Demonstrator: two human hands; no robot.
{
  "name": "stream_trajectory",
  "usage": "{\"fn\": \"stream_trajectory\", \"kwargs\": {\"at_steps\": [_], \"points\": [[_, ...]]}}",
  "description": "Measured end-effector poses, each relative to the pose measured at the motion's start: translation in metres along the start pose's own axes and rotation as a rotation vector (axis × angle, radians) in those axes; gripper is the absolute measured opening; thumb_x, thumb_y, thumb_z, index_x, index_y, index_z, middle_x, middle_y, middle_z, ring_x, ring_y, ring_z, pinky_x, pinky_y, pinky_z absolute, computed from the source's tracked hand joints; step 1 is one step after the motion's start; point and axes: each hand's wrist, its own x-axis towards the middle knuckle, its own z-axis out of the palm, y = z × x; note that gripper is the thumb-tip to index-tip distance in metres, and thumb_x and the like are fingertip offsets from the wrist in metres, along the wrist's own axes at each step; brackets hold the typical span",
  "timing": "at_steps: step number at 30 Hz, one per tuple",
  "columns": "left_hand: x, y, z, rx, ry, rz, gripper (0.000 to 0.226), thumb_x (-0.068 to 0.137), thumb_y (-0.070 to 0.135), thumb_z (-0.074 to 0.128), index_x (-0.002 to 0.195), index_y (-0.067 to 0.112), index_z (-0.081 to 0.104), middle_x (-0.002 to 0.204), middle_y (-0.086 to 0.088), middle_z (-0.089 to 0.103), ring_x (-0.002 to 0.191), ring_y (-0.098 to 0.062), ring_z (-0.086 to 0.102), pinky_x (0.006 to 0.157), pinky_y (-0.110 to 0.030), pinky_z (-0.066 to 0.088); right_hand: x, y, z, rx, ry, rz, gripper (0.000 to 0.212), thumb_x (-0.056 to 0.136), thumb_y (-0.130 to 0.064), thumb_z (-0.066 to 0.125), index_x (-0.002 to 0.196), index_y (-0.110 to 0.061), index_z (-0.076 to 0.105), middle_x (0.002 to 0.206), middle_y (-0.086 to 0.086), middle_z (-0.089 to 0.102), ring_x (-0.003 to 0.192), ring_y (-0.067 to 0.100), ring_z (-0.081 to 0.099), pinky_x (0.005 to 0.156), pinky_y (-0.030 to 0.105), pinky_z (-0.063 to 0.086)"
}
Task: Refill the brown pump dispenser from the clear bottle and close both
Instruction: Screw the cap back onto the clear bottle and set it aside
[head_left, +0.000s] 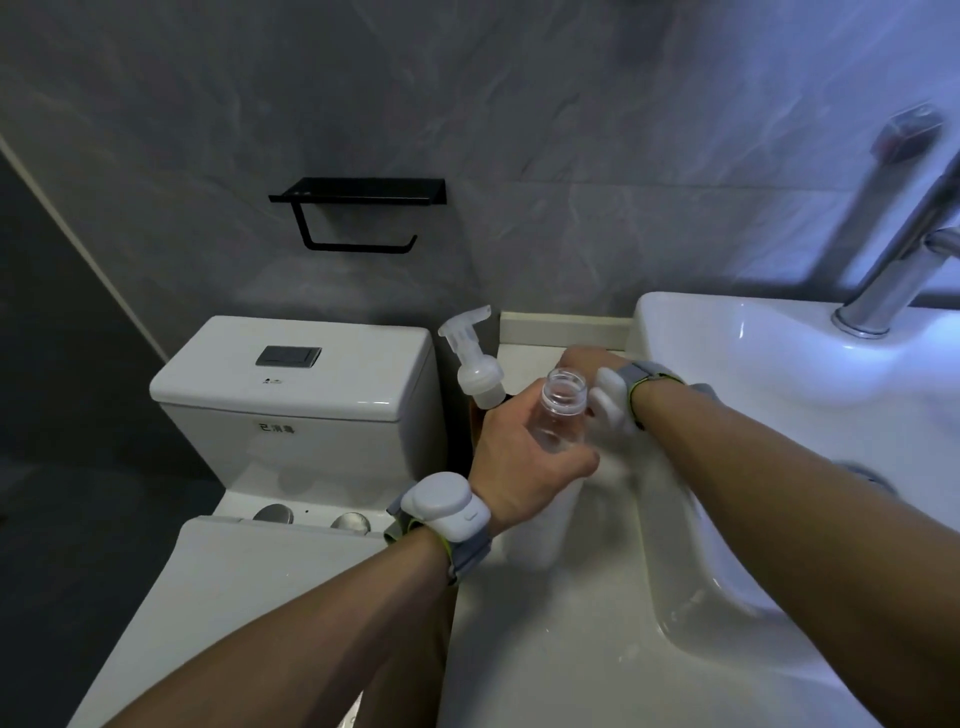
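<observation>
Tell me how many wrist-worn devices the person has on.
2. One white device sits on top of the left wrist, above the toilet lid edge. The other is on the right wrist, over the counter beside the sink.

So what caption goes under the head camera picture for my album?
Left hand holds an open clear bottle beside the pump dispenser on the counter; right hand reaches behind it.

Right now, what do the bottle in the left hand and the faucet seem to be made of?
The bottle looks like clear plastic or perhaps glass: see-through, with a threaded open neck. The faucet appears to be polished metal, probably chrome-plated: silvery with bright reflections.
</observation>
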Motion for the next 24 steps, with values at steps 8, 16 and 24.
{"fn": "stream_trajectory", "kwargs": {"at_steps": [8, 16, 24], "points": [[0.011, 0.011, 0.006, 0.103, 0.018, -0.105, 0.027, 0.067, 0.008, 0.075, 0.085, 0.021, 0.06, 0.083, -0.001, 0.066, 0.079, -0.018, 0.064, 0.078, -0.033, 0.053, -0.041, 0.02, -0.039, 0.334, 0.192, -0.041, 0.016, 0.068, -0.012, 0.075, 0.081, -0.004, 0.076, 0.067, 0.007, 0.065, 0.063, 0.019, 0.056, 0.068, 0.035, 0.058], [0.008, 0.02, 0.013, 0.135, 0.082, -0.155, 0.024, 0.068, 0.01, 0.075, 0.086, 0.013, 0.06, 0.08, -0.001, 0.064, 0.072, -0.016, 0.059, 0.074, -0.032, 0.05, -0.084, 0.006, -0.068, 0.453, 0.263, -0.115, 0.006, 0.079, -0.018, 0.074, 0.084, -0.014, 0.074, 0.081, 0.011, 0.069, 0.065, 0.021, 0.063, 0.066, 0.028, 0.059], [0.007, 0.019, 0.012, 0.152, 0.08, -0.167, 0.024, 0.071, 0.013, 0.075, 0.09, 0.014, 0.06, 0.077, 0.004, 0.063, 0.07, -0.011, 0.06, 0.068, -0.023, 0.048, -0.102, -0.022, -0.071, 0.337, 0.258, -0.207, 0.016, 0.077, -0.023, 0.077, 0.089, -0.013, 0.077, 0.076, 0.005, 0.071, 0.047, 0.004, 0.059, 0.047, 0.012, 0.05]]}}
